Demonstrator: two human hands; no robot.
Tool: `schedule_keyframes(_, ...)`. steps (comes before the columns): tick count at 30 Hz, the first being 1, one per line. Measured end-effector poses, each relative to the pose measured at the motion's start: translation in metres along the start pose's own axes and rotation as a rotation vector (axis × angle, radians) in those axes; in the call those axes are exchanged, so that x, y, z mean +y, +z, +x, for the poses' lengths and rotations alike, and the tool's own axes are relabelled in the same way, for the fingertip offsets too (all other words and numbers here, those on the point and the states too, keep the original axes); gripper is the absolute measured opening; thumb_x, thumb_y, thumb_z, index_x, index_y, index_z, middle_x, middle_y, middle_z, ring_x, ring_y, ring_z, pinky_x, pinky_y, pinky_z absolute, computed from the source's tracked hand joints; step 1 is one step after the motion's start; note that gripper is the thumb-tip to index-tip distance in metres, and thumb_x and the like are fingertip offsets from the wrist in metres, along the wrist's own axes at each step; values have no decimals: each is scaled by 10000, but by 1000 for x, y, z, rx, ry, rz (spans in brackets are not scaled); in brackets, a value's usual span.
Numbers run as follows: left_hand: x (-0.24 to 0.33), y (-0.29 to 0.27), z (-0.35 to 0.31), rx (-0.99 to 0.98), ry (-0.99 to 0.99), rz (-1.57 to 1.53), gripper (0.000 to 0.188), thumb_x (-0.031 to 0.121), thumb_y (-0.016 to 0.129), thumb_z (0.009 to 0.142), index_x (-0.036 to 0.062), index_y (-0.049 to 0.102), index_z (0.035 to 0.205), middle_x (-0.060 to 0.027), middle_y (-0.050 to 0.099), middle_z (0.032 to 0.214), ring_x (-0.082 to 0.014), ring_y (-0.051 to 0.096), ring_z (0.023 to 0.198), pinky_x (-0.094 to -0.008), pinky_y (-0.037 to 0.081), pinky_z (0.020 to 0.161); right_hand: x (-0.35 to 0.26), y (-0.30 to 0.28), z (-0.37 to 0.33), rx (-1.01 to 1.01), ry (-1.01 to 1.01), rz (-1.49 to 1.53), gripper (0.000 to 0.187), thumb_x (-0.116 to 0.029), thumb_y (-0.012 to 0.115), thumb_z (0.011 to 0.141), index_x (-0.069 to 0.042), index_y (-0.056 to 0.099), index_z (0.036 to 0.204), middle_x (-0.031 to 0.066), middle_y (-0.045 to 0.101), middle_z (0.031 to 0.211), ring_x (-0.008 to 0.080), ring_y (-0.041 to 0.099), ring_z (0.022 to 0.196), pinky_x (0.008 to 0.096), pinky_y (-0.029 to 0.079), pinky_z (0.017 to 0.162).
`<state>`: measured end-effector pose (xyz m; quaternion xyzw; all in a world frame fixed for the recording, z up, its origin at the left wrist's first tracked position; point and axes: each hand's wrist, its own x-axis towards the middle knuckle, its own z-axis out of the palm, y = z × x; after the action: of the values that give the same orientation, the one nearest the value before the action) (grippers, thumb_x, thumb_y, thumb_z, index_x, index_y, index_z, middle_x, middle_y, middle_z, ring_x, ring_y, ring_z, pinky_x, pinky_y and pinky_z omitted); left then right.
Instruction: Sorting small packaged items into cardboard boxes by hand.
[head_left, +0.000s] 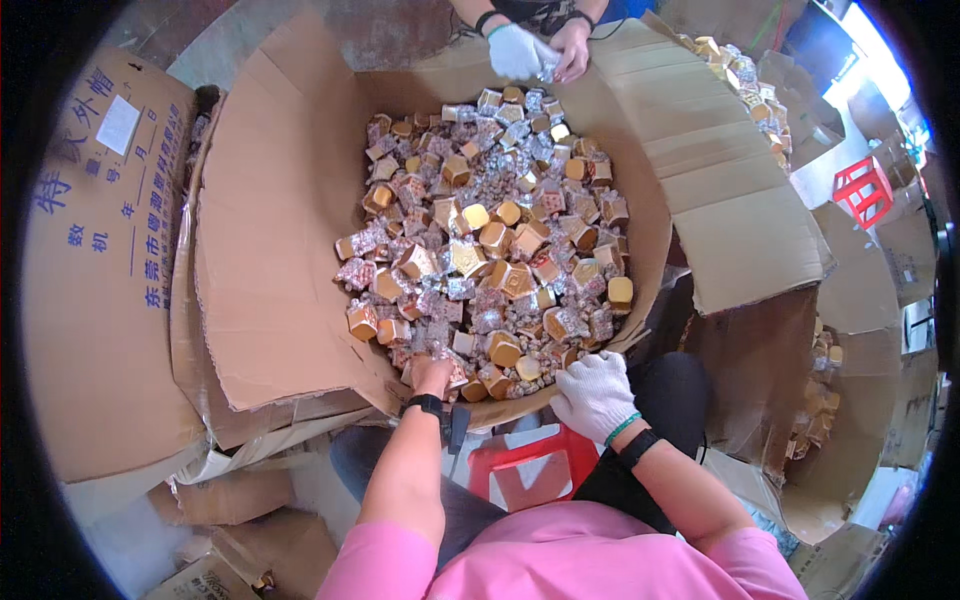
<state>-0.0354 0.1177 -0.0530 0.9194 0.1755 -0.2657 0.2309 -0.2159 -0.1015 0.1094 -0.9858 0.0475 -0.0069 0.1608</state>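
Note:
A large open cardboard box (pixel 290 190) in front of me holds a heap of chunky gold caps (pixel 467 258), many wrapped in clear, crinkled plastic. My bare left hand (pixel 432 374) reaches over the near rim into the heap at its near left side. Its fingers are hidden among the wrapped pieces, so their grip cannot be made out. In a white knitted glove, my right hand (pixel 597 393) is closed over the box's near right rim. Gold pieces lie just left of that glove, inside the box.
Across the box, another person's gloved hand (pixel 520 52) and bare hand (pixel 572 48) meet around a small shiny piece. A printed carton (pixel 110 250) stands at left. More gold pieces (pixel 755 100) fill boxes at right. Red stools stand between my legs (pixel 530 465) and far right (pixel 863 192).

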Motion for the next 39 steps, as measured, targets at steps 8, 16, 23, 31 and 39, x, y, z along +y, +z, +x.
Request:
schedule_keyframes(8, 22, -36, -52, -181, 379, -249, 307, 95, 633, 618, -29, 562, 889, -122, 598, 797, -221, 583, 735, -335, 464, 715, 1, 11, -14, 134, -37, -55, 199, -303, 581, 682, -105, 599, 702, 58, 575, 741, 234, 531, 808, 408, 348, 783)
schedule_keyframes(16, 35, -72, -131, 63, 987, -216, 505, 59, 594, 639, 3, 412, 1106, -217, 487, 1026, -360, 468, 992, -389, 371, 894, -6, -2, -8, -16, 53, -23, 225, -300, 532, 742, -99, 630, 752, 81, 626, 799, 267, 566, 849, 418, 368, 847)
schedule_keyframes(23, 38, -90, -176, 50, 1242, 33, 497, 11, 549, 647, 9, 412, 1125, -207, 487, 1086, -372, 450, 1047, -422, 368, 908, -31, -34, 20, -270, 424, 1080, 494, -453, 532, 801, 20, 618, 914, 115, 611, 748, 167, 571, 701, 306, 452, 665)
schedule_keyframes(31, 35, -99, -197, 51, 1366, -14, 476, 176, 666, 707, 23, 442, 1097, -194, 514, 1055, -341, 498, 997, -380, 401, 860, -50, -40, 10, -350, 514, 1272, 420, -445, 594, 784, -31, 577, 719, 34, 498, 581, 127, 480, 466, 264, 418, 432)
schedule_keyframes(39, 26, -98, -188, -165, 1299, -90, 592, 476, 675, 708, 29, 483, 1045, -124, 572, 861, -251, 569, 801, -339, 453, 730, -54, -43, 4, -513, 646, 1323, 417, -443, 561, 803, -57, 567, 648, 33, 486, 517, 142, 433, 363, 262, 358, 351)
